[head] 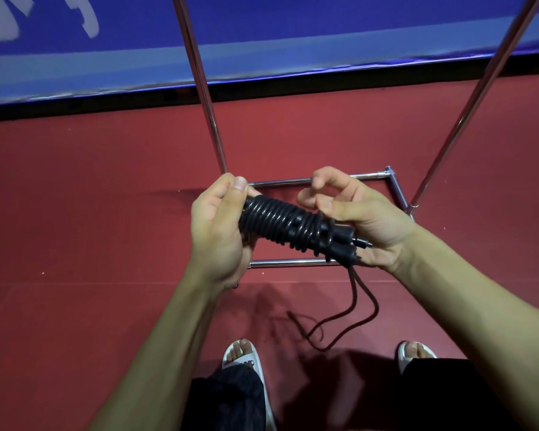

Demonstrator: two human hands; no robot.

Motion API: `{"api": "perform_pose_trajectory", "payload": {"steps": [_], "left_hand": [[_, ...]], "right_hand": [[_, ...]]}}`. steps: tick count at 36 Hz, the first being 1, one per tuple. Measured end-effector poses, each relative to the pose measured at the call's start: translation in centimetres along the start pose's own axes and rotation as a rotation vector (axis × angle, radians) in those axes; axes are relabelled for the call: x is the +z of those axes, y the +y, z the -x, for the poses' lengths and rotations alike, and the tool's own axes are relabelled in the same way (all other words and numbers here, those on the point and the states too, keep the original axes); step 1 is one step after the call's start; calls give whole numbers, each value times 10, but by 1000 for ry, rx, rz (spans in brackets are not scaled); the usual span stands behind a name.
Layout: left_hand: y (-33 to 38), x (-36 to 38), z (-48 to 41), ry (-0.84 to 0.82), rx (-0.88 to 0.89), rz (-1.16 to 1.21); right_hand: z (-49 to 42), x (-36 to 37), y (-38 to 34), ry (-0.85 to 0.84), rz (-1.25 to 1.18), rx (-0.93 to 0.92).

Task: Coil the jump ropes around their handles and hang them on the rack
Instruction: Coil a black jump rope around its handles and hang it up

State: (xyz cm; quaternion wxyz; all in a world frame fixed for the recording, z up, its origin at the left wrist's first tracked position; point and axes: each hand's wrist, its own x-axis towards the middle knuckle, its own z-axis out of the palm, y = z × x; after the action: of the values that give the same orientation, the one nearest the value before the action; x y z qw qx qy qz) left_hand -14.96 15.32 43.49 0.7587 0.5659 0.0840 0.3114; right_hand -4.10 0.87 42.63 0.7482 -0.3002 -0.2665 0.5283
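A black jump rope [288, 227] is wound in tight turns around its two black handles, held level in front of me. My left hand [218, 231] grips the left end of the bundle. My right hand [355, 217] cups the handle caps at the right end, its thumb and forefinger pinching the rope at the last turn. A loose loop of rope [352, 315] hangs down from the right end toward the floor. The chrome rack [293, 181] stands just beyond my hands, its base bars on the floor and two uprights rising out of view.
The floor [91, 213] is a red mat. A blue banner wall [262, 35] runs along the back. My two feet in white slides [246, 356] stand at the bottom edge, close to the rack's near base bar [290, 262].
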Motion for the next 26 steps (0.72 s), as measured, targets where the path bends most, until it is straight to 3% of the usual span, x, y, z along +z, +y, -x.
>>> {"api": "perform_pose_trajectory", "payload": {"steps": [7,12,20,26], "left_hand": [[-1,-3,-4,54,4,27],[-6,-4,-5,113,12,-12],[-7,-3,-7,180,82,-84],[-5,-4,-7,259,120,-98]], "right_hand": [[-1,-2,-3,76,161,-42],[3,0,-10,247,342,-69],[8,8,-15,258,951,-425],[10,18,-10,349,1247,-438]]}}
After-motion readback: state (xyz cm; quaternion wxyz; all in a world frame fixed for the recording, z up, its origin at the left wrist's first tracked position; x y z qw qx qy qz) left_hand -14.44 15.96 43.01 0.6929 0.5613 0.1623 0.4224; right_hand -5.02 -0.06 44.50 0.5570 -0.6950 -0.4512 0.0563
